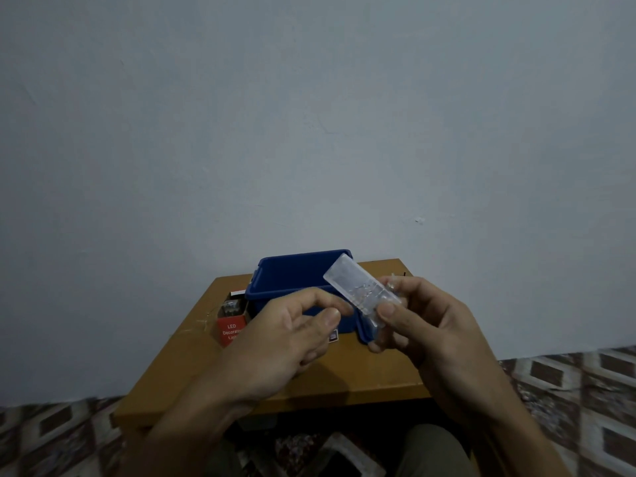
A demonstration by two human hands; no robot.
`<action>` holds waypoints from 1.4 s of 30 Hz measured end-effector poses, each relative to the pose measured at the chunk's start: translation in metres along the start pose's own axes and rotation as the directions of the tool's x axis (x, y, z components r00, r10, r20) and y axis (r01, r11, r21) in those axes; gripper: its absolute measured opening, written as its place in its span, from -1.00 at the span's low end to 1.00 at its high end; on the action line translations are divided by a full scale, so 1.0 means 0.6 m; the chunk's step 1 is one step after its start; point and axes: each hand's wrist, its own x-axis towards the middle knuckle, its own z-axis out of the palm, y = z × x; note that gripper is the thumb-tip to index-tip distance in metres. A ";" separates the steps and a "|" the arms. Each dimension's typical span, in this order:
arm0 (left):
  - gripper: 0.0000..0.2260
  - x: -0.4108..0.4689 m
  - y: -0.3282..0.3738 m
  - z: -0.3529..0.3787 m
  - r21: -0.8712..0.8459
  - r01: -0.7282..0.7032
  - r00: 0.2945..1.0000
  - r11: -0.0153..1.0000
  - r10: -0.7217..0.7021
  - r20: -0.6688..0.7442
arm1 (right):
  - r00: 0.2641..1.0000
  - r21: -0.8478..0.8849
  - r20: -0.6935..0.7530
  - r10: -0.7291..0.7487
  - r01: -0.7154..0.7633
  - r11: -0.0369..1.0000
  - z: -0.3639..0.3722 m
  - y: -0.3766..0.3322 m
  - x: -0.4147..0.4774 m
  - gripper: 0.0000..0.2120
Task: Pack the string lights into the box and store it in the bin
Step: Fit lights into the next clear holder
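Above the worktop [344, 383], we hold the clear battery case [358, 287] of the string lights in our right hand [423, 325], thumb pressed on its face and fingers wrapped behind. It is tilted up and away, most likely so that we can look it over or gather its lead before packing. Our left hand [285, 335] sits just beside the case's lower end with its fingers curled and thumb drawn toward the forefinger. It may be pinching the fine wire to wind it, but the strand is too thin to see there, so we cannot tell whether it holds anything. Behind our hands the blue bin [296, 273] stands open at the back of the worktop, ready to take the finished package. The red box [230, 328] lies just left of it, touching or nearly so, its top flap open; something pale shows inside that we cannot make out. A faint strand of wire [201, 323] seems to trail on the wood near the box. We judge the packing is at an early stage, since the case is well outside the box.
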 end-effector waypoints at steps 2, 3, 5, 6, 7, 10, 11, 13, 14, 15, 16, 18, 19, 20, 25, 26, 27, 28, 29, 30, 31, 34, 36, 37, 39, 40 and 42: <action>-0.79 0.000 -0.003 -0.002 -0.002 0.022 0.999 1.000 -0.022 -0.029 | 1.000 0.004 -0.016 -0.008 0.008 1.000 0.000 0.000 0.000 -0.66; -0.78 0.001 -0.004 -0.002 -0.005 0.029 0.999 1.000 -0.029 -0.042 | 1.000 0.017 -0.018 -0.009 0.010 1.000 0.000 0.001 0.001 -0.67; -0.78 0.003 -0.006 -0.002 -0.024 0.038 0.997 0.999 -0.039 -0.064 | 1.000 0.044 -0.016 -0.009 0.009 0.999 0.003 0.004 0.001 -0.69; -0.78 0.004 -0.007 -0.003 -0.035 0.044 0.996 0.998 -0.047 -0.078 | 1.000 0.052 -0.014 -0.008 0.009 0.999 0.004 0.005 0.001 -0.69; -0.80 0.006 -0.009 -0.004 -0.037 0.052 0.994 0.998 -0.055 -0.094 | 1.000 0.058 -0.011 -0.006 0.007 0.998 0.005 0.005 0.002 -0.70; -0.82 0.011 -0.015 -0.011 -0.027 0.100 0.988 0.995 -0.103 -0.112 | 1.000 0.079 0.022 0.016 -0.017 0.997 0.001 0.002 0.000 -0.71; -0.82 0.012 -0.017 -0.014 -0.049 0.122 0.987 0.991 -0.126 -0.097 | 0.999 0.081 0.045 0.024 -0.027 0.996 -0.001 0.000 0.000 -0.73; -0.76 0.014 -0.016 -0.020 -0.073 0.162 0.985 0.984 -0.166 -0.055 | 0.994 0.081 0.106 0.032 -0.041 0.996 -0.005 -0.004 -0.001 -0.70; -0.73 0.015 -0.015 -0.023 -0.048 0.177 0.983 0.983 -0.179 -0.042 | 0.990 0.088 0.137 0.033 -0.046 0.995 -0.007 -0.005 -0.002 -0.66; -0.71 0.016 -0.013 -0.026 -0.015 0.190 0.981 0.982 -0.191 -0.031 | 0.985 0.093 0.167 0.034 -0.050 0.994 -0.009 -0.006 -0.002 -0.64; -0.71 0.017 -0.012 -0.031 -0.001 0.201 0.980 0.980 -0.201 -0.015 | 0.979 0.091 0.199 0.037 -0.056 0.994 -0.012 -0.007 -0.002 -0.63; -0.73 0.020 -0.008 -0.041 -0.019 0.209 0.978 0.978 -0.209 0.027 | 0.957 0.075 0.285 0.053 -0.077 0.994 -0.015 -0.009 -0.005 -0.63; -0.74 0.022 -0.004 -0.046 -0.016 0.206 0.978 0.978 -0.205 0.051 | 0.940 0.058 0.336 0.063 -0.088 0.994 -0.017 -0.010 -0.006 -0.65; -0.74 0.022 0.002 -0.048 0.007 0.193 0.978 0.981 -0.193 0.078 | 0.920 0.030 0.386 0.075 -0.094 0.995 -0.017 -0.012 -0.009 -0.68; -0.65 0.018 0.041 -0.042 0.320 0.096 0.985 0.943 -0.136 0.104 | 0.866 -0.251 0.468 0.177 -0.062 0.966 -0.013 -0.023 -0.015 -0.79; -0.64 0.017 0.045 -0.041 0.415 0.077 0.989 0.907 -0.121 0.081 | 0.871 -0.314 0.456 0.185 -0.037 0.949 -0.012 -0.024 -0.015 -0.82; -0.64 0.016 0.048 -0.039 0.485 0.056 0.993 0.873 -0.098 0.062 | 0.879 -0.370 0.438 0.190 -0.016 0.929 -0.011 -0.024 -0.015 -0.84; -0.65 0.016 0.050 -0.037 0.525 0.043 0.997 0.850 -0.074 0.038 | 0.889 -0.421 0.414 0.194 -0.001 0.907 -0.008 -0.025 -0.016 -0.86; -0.65 0.015 0.052 -0.034 0.548 0.033 0.999 0.836 -0.045 0.008 | 0.903 -0.466 0.385 0.192 0.010 0.885 -0.005 -0.025 -0.017 -0.88; -0.67 0.012 0.054 -0.029 0.567 0.031 0.999 0.823 -0.020 -0.026 | 0.919 -0.507 0.350 0.182 0.022 0.862 -0.002 -0.025 -0.017 -0.88; -0.70 0.009 0.055 -0.026 0.577 0.034 0.999 0.816 -0.003 -0.054 | 0.936 -0.547 0.314 0.160 0.041 0.836 0.000 -0.024 -0.018 -0.87; -0.82 -0.002 0.057 -0.012 0.505 0.033 0.998 0.862 0.000 -0.065 | 0.977 -0.648 0.214 0.024 0.124 0.751 0.007 -0.017 -0.019 -0.84; -0.86 -0.007 0.055 -0.006 0.446 0.026 0.997 0.894 0.009 -0.075 | 0.983 -0.659 0.173 -0.060 0.161 0.735 0.009 -0.009 -0.017 -0.81; -0.87 -0.008 0.053 -0.003 0.412 0.019 0.996 0.911 0.021 -0.092 | 0.982 -0.660 0.164 -0.094 0.180 0.729 0.010 -0.006 -0.017 -0.79; -0.87 -0.009 0.048 0.003 0.343 0.006 0.991 0.939 0.041 -0.130 | 0.976 -0.677 0.150 -0.159 0.219 0.703 0.012 0.001 -0.016 -0.73; -0.87 -0.009 0.046 0.005 0.324 0.007 0.988 0.946 0.044 -0.150 | 0.972 -0.688 0.138 -0.192 0.233 0.687 0.013 0.004 -0.015 -0.70; -0.85 -0.009 0.040 0.008 0.325 0.016 0.982 0.946 0.047 -0.185 | 0.963 -0.710 0.107 -0.248 0.249 0.659 0.014 0.010 -0.014 -0.67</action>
